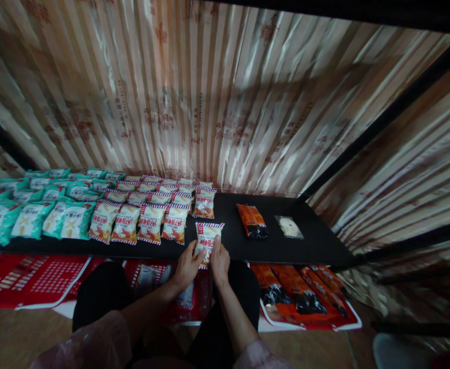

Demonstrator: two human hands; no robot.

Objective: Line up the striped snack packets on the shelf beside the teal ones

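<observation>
Both my hands hold one white snack bag (pixel 207 234) with red print and a striped top edge, over the shelf's front edge. My left hand (pixel 188 264) grips its lower left side, thumb on the front. On the right side, my right hand (pixel 220 258) presses its thumb against the front. Matching snack bags (pixel 150 222) stand in rows on the black shelf (pixel 217 251), left of my hands. One of them (pixel 204 202) stands at the right end, just behind the held bag.
Teal snack bags (pixel 74 220) fill the shelf's left end. To the right lie an orange bag (pixel 251 220) and a clear packet with something white (pixel 288 226). Below are red baskets (pixel 65 271), one with orange bags (pixel 298 287). A striped curtain (pixel 194 102) hangs behind.
</observation>
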